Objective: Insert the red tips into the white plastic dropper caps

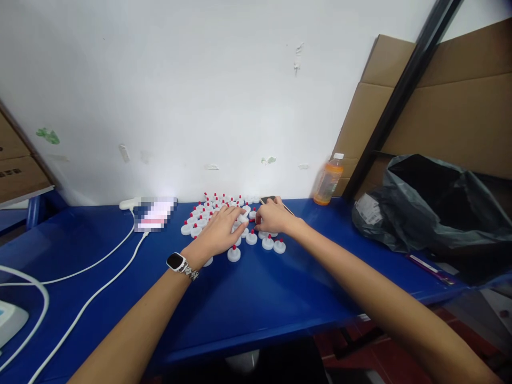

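Observation:
Many small white round caps with red tips stand in a cluster on the blue table, most of them upright. My left hand, with a watch on its wrist, reaches over the cluster. Between its thumb and fingers is a white cap. Close by on the right, my right hand is bent downward with curled fingers beside a cap with red at its base. Whatever its fingertips hold is hidden. Several caps sit below and around my right hand.
Against the wall lies a dark flat object, partly behind my right hand. A lit phone with white cables is at left. At right are an orange drink bottle, a black plastic bag and the blue table's edge runs in front.

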`<state>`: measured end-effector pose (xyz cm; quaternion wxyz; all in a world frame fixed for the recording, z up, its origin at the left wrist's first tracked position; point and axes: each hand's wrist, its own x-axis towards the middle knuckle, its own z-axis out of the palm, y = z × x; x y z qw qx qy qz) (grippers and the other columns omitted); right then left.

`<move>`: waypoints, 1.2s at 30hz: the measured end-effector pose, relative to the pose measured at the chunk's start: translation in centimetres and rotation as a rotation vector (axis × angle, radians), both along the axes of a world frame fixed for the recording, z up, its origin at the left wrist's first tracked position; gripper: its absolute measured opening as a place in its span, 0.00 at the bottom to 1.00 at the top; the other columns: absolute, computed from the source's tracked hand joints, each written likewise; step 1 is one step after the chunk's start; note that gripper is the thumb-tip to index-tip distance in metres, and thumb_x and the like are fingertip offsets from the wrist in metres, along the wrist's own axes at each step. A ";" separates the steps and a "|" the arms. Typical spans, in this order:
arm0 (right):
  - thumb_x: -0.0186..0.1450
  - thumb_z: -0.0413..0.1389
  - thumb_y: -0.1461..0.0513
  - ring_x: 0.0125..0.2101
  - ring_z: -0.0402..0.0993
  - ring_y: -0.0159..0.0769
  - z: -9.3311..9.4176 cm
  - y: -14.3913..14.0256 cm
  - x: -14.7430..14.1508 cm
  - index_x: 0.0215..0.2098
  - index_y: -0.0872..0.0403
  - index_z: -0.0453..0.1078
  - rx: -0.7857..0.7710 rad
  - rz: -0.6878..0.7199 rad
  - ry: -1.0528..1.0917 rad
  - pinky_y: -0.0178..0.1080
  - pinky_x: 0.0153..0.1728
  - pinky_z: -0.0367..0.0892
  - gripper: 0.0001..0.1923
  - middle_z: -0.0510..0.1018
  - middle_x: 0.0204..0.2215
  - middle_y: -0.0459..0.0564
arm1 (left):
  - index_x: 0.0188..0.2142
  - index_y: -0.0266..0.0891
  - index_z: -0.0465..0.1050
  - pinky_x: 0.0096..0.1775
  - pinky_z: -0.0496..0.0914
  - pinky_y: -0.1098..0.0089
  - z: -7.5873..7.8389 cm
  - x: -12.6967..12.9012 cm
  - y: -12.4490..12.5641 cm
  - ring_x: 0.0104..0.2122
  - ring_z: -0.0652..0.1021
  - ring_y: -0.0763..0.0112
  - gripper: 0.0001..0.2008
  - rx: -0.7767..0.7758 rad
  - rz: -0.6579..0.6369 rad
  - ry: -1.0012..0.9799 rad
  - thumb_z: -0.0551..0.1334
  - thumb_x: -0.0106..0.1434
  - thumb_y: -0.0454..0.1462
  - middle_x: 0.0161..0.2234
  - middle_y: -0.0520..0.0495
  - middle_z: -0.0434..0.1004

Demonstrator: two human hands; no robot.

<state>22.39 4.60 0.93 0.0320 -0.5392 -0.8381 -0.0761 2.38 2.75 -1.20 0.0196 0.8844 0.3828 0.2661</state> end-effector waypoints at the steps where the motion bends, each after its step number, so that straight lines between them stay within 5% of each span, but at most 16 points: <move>1: 0.58 0.61 0.58 0.43 0.69 0.53 -0.1 0.0 -0.2 0.31 0.53 0.80 -0.002 -0.003 -0.019 0.52 0.49 0.53 0.07 0.79 0.29 0.58 | 0.54 0.37 0.67 0.54 0.66 0.53 0.0 0.0 0.0 0.52 0.71 0.55 0.18 -0.001 -0.001 0.001 0.52 0.71 0.44 0.51 0.40 0.73; 7: 0.59 0.58 0.63 0.43 0.71 0.49 -0.1 0.0 0.0 0.28 0.55 0.76 0.002 0.006 0.176 0.50 0.49 0.56 0.05 0.80 0.29 0.55 | 0.54 0.37 0.68 0.53 0.67 0.53 0.0 0.0 0.1 0.51 0.71 0.55 0.18 0.005 0.000 0.000 0.52 0.71 0.44 0.50 0.40 0.74; 12: 0.62 0.57 0.57 0.28 0.73 0.35 -0.7 -0.4 0.5 0.36 0.55 0.72 -0.112 0.067 1.147 0.37 0.31 0.64 0.10 0.81 0.29 0.50 | 0.54 0.37 0.67 0.54 0.67 0.53 -0.1 0.0 0.1 0.51 0.71 0.55 0.18 0.000 -0.019 -0.013 0.52 0.71 0.44 0.51 0.40 0.73; 15: 0.59 0.61 0.52 0.26 0.73 0.34 -1.8 -0.9 -0.2 0.40 0.56 0.73 -0.117 0.079 1.485 0.36 0.28 0.65 0.17 0.81 0.27 0.49 | 0.53 0.37 0.67 0.55 0.67 0.53 -0.2 0.3 0.0 0.52 0.71 0.56 0.18 -0.002 -0.036 -0.012 0.51 0.72 0.45 0.50 0.40 0.73; 26: 0.59 0.63 0.53 0.26 0.69 0.32 -2.7 -2.2 -1.5 0.29 0.54 0.70 0.152 0.048 1.494 0.35 0.30 0.65 0.13 0.76 0.25 0.45 | 0.53 0.37 0.65 0.51 0.68 0.54 0.0 1.4 -1.1 0.49 0.70 0.57 0.17 0.067 -0.047 0.028 0.47 0.74 0.43 0.47 0.40 0.71; 36: 0.61 0.61 0.52 0.25 0.66 0.31 -2.9 -3.0 -2.3 0.28 0.53 0.70 0.132 0.142 1.582 0.35 0.28 0.62 0.14 0.75 0.24 0.44 | 0.45 0.38 0.62 0.46 0.70 0.56 0.0 1.9 -1.5 0.42 0.71 0.59 0.14 0.091 -0.054 -0.004 0.44 0.75 0.42 0.41 0.42 0.69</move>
